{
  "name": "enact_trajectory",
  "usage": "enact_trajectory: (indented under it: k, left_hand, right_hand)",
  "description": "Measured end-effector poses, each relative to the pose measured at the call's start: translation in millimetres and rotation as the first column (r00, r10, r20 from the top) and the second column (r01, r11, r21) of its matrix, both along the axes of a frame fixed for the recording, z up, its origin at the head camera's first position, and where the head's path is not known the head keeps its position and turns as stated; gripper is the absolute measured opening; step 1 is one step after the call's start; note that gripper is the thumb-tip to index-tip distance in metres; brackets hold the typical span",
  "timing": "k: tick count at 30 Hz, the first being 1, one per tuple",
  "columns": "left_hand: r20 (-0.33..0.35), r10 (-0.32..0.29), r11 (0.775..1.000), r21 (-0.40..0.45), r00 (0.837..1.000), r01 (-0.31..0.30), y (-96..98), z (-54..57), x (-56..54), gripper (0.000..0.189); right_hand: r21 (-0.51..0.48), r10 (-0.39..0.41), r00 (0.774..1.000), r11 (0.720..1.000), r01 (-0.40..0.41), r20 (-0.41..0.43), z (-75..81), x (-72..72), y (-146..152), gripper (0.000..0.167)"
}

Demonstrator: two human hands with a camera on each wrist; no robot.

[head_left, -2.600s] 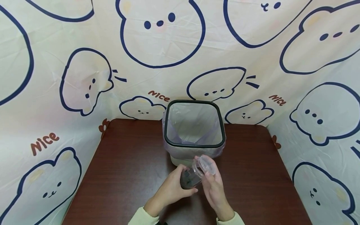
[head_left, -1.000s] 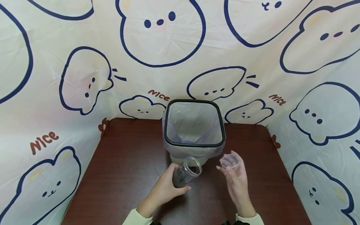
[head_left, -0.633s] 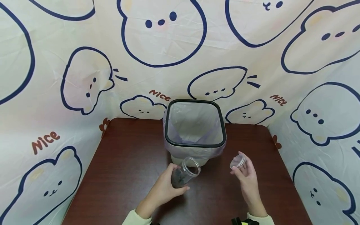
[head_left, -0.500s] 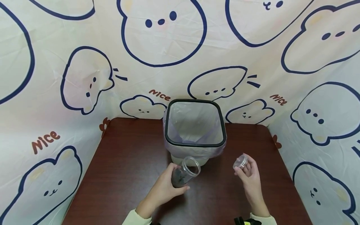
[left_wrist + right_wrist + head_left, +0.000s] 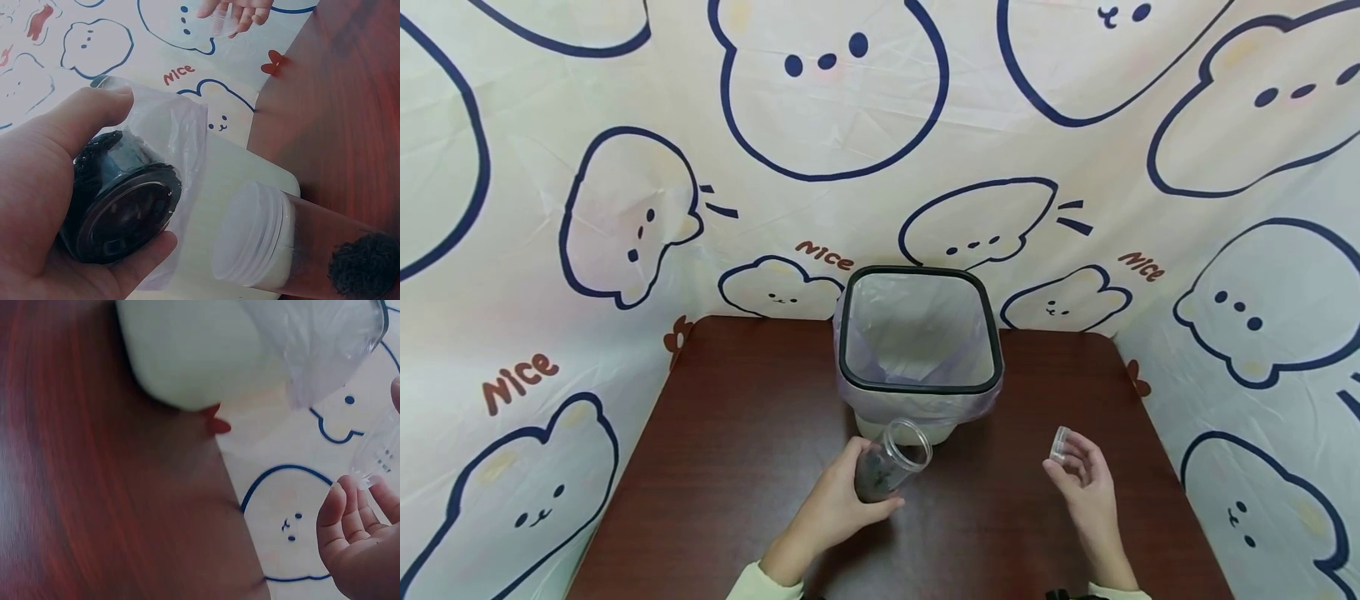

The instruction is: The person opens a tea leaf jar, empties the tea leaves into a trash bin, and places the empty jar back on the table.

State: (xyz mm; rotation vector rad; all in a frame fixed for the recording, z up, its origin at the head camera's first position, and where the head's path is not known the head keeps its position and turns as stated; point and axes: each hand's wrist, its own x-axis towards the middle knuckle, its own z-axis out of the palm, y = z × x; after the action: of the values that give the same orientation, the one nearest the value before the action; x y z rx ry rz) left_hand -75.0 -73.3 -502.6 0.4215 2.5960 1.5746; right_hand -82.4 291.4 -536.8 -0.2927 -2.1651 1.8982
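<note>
My left hand [image 5: 823,512] grips a clear plastic jar [image 5: 880,471], which leans with its uncovered mouth toward the upper right in the head view. Dark matter lies toward the jar's base; the left wrist view looks onto that base, dark and round. Over the right part of the table, my right hand [image 5: 1092,492] pinches a clear round lid [image 5: 1059,444], seen edge-on. In the right wrist view the lid [image 5: 378,450] is partly cut off by the frame edge. A second clear jar [image 5: 312,244], capped, with dark shreds at its bottom, appears in the left wrist view only.
A pale bin with a black rim [image 5: 917,388] and a thin purplish liner [image 5: 917,407] stands at the back middle of the brown table [image 5: 752,400], just beyond the held jar. Cloth [image 5: 865,217] printed with cartoon bears hangs behind and at both sides.
The right hand has drawn the lid away from the jar's mouth, out to the right, and turned it edge-on. The left hand has shifted slightly left, still holding the jar.
</note>
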Motion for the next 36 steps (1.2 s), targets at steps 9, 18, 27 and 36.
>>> enact_trajectory:
  k: [9,18,27,36]
  left_hand:
    - [-0.009,0.004,1.000,0.002,1.000,-0.004,-1.1,-1.2,0.7,0.063]
    - [0.000,-0.003,1.000,0.001,1.000,0.003,-2.5,-2.7,1.3,0.062]
    - [0.011,0.001,1.000,-0.004,1.000,-0.001,-3.0,-1.4,1.7,0.062]
    - [-0.008,0.012,1.000,0.008,1.000,-0.012,-1.6,-1.6,2.2,0.062]
  right_hand:
    - [0.288,-0.076,0.995,0.956,0.055,0.062,-13.6,0.9,19.3,0.061]
    - [0.530,-0.096,0.988,0.848,0.016,0.124,-33.9,0.2,34.3,0.071]
    - [0.621,-0.027,0.935,0.755,-0.213,0.354,-53.9,1.7,49.4,0.082]
    - [0.622,-0.027,0.877,0.716,-0.318,0.480,-66.5,0.8,54.6,0.088]
